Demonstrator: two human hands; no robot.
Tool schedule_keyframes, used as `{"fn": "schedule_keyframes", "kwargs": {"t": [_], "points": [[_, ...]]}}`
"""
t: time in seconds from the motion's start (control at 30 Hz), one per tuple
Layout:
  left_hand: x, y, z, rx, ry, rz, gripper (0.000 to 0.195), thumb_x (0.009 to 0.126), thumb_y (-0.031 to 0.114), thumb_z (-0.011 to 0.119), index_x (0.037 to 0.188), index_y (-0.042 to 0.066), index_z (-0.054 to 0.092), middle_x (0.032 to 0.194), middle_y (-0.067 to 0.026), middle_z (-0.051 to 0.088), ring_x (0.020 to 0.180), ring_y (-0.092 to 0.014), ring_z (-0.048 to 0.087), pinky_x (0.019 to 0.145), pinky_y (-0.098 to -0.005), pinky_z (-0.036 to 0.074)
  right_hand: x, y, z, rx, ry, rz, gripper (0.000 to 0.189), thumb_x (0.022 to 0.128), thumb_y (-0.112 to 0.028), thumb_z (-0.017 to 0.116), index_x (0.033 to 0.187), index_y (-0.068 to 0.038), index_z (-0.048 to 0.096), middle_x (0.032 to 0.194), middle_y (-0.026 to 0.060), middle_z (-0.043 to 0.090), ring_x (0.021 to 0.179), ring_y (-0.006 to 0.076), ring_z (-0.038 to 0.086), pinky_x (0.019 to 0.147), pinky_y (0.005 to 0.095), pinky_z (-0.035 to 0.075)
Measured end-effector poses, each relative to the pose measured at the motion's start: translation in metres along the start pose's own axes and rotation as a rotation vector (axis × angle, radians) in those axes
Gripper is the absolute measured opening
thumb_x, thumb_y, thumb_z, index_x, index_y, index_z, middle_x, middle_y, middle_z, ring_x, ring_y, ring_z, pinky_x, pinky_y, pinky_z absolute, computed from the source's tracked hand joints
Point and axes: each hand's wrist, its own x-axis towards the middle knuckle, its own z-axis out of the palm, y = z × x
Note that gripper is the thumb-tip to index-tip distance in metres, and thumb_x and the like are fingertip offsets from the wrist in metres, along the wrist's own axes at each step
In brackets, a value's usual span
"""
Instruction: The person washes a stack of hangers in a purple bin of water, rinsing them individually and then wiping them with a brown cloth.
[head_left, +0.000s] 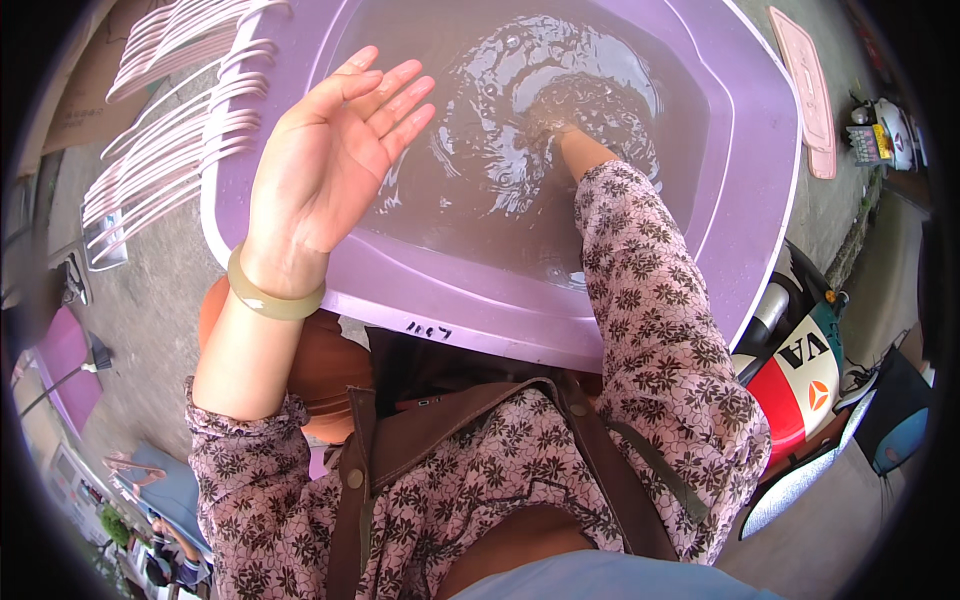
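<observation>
A large purple plastic tub (465, 289) stands before me, holding murky, brownish water (480, 240). My left hand (337, 142) is raised over its left side, palm up and wet. Its fingers are spread a little and nothing lies in them; a pale bangle (274, 289) circles the wrist. My right hand (551, 124) is sunk in the water near the tub's far middle, with ripples all around it. The murk hides its fingers and anything they may touch. My right patterned sleeve (645, 247) crosses the near rim.
Several pink hangers (161, 150) hook over the tub's left rim. A pink plastic lid (806, 82) lies on the concrete at right. A motor scooter (799, 375) stands close by the tub's right corner. A cardboard box (82, 97) is at far left.
</observation>
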Motion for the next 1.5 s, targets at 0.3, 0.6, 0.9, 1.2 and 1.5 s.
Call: {"fn": "schedule_keyframes", "kwargs": {"t": [0.3, 0.6, 0.9, 1.2, 1.5], "points": [[-0.005, 0.003, 0.009, -0.04, -0.044, -0.054, 0.053, 0.089, 0.007, 0.041, 0.135, -0.004, 0.017, 0.137, -0.0292, 0.024, 0.127, -0.039, 0.031, 0.107, -0.0452, 0.029, -0.147, -0.097, -0.054, 0.8, -0.111, -0.11, 0.04, 0.09, -0.032, 0.041, 0.123, -0.012, 0.051, 0.127, 0.0148, 0.049, 0.115, 0.0242, 0.048, 0.096, 0.0328, 0.036], [-0.01, 0.002, 0.0, -0.042, -0.073, -0.049, 0.053, 0.09, 0.008, 0.039, 0.136, -0.004, 0.014, 0.138, -0.0289, 0.023, 0.128, -0.039, 0.03, 0.107, -0.0451, 0.029, -0.172, -0.128, -0.049, 0.883, -0.221, -0.247, 0.038, 0.09, -0.03, 0.041, 0.122, -0.012, 0.051, 0.124, 0.0139, 0.05, 0.113, 0.0234, 0.049, 0.095, 0.0323, 0.037], [-0.008, -0.001, 0.007, -0.056, -0.057, -0.096, 0.055, 0.089, 0.006, 0.038, 0.137, -0.003, 0.013, 0.141, -0.027, 0.02, 0.13, -0.038, 0.027, 0.108, -0.0446, 0.027, -0.104, 0.002, -0.042, 0.644, 0.34, 0.128, 0.037, 0.09, -0.029, 0.042, 0.121, -0.012, 0.052, 0.122, 0.0133, 0.052, 0.11, 0.0228, 0.05, 0.094, 0.0323, 0.038], [-0.007, -0.011, 0.016, -0.058, -0.017, -0.153, 0.054, 0.088, 0.006, 0.036, 0.137, -0.003, 0.015, 0.141, -0.0264, 0.021, 0.13, -0.037, 0.028, 0.108, -0.0439, 0.027, -0.123, 0.096, 0.066, 0.528, 0.191, 0.717, 0.036, 0.09, -0.028, 0.043, 0.121, -0.011, 0.053, 0.12, 0.0127, 0.053, 0.108, 0.0222, 0.051, 0.093, 0.0323, 0.039], [-0.006, -0.017, 0.02, -0.071, -0.048, -0.19, 0.052, 0.089, 0.007, 0.036, 0.137, -0.004, 0.017, 0.14, -0.0259, 0.023, 0.129, -0.037, 0.029, 0.107, -0.0437, 0.029, -0.118, 0.025, 0.08, 0.604, 0.084, 0.537, 0.035, 0.09, -0.026, 0.043, 0.12, -0.011, 0.053, 0.117, 0.012, 0.055, 0.106, 0.0215, 0.052, 0.091, 0.0323, 0.039]]}}
